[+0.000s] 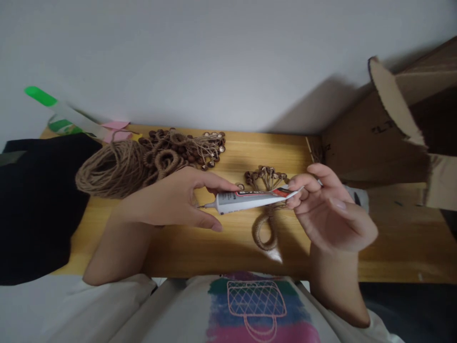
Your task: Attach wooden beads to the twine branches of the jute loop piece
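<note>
A white and grey tube with red and black print hangs over the table, its thin nozzle pointing left. My left hand is around the nozzle end, thumb and fingers apart, one fingertip touching the top of the tube. My right hand pinches the flattened tail of the tube between its fingers, the palm turned up. Below the tube lies a wrapped cord loop, with strands ending in brown beads behind the tube.
A twine coil and a pile of beaded cord pieces lie at the back left, beside a black cloth. Pink paper is behind. An open cardboard box stands at right.
</note>
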Available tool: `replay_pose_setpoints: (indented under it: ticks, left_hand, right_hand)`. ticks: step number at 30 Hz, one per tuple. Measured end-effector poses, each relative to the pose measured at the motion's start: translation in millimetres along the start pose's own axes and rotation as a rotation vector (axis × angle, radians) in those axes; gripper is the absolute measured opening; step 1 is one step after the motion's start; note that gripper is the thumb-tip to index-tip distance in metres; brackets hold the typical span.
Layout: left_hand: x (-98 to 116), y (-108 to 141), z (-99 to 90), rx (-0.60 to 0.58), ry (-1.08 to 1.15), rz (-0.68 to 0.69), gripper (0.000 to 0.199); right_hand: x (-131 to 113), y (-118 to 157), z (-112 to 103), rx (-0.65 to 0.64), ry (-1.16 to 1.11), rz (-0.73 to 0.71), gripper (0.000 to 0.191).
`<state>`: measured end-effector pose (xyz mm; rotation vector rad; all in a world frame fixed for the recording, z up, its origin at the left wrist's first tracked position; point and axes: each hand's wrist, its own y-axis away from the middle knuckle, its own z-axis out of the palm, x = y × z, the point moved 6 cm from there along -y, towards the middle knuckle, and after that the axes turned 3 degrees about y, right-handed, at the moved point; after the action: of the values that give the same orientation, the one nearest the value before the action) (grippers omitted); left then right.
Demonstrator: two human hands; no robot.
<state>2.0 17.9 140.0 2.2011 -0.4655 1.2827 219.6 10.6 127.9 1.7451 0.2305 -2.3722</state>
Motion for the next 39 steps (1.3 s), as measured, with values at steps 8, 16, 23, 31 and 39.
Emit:
replay_pose_setpoints:
  ticks: [8, 16, 23, 31, 39]
  left_hand:
    - [5, 3, 0.4, -0.035, 0.002, 0.066, 0.055]
    - [8, 4, -0.6, -0.02, 0.024, 0.123, 0.049]
    - [11, 2, -1.5, 0.01, 0.039, 0.159, 0.035]
    - [10, 3, 0.5, -0.007, 0.035, 0.159, 0.034]
    - [11, 3, 1.6, -0.009, 0.049, 0.141, 0.034]
  right_hand:
    - [1, -2, 2, -0.05, -0.178, -0.024, 0.028]
    - [1, -1, 0, -0.048, -0.207, -0.031, 0.027]
    - [1, 0, 1, -0.032, -0.201, -0.027, 0.026]
    - [0, -1, 3, -0.037, -0.217, -0.041, 0.026]
    - [0, 0, 2, -0.046, -0.217, -0.045, 0.025]
